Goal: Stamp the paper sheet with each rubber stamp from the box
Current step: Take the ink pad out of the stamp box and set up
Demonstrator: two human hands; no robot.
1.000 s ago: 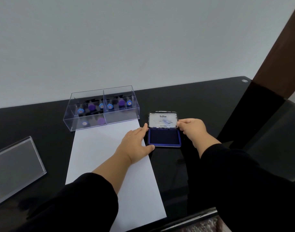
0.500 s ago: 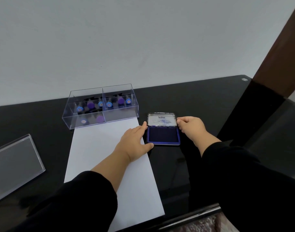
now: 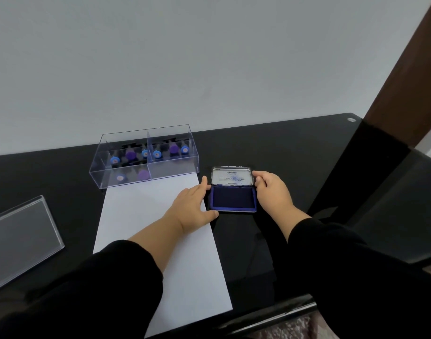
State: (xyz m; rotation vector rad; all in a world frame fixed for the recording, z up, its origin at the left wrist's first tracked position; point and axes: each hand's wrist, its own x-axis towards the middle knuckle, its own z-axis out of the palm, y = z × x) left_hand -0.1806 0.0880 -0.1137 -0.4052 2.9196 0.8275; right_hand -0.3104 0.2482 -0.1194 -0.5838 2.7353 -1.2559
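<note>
White rectangular paper sheet [image 3: 146,216] flat on glossy black table [image 3: 283,148], blank. At its far edge, clear plastic two-compartment box [image 3: 146,156] holding blue- and purple-capped rubber stamps [image 3: 130,154], count unclear through the walls. Just right of the sheet, open blue ink pad [image 3: 233,198], lid up. Left hand [image 3: 193,206] against its left side, fingers straight; right hand [image 3: 270,189] pinching the lid's right edge. Clear box lid [image 3: 21,236] far left.

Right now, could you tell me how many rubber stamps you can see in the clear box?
8 stamps in the clear box. Left compartment: five. Right compartment: three. Reflections may hide others.
</note>
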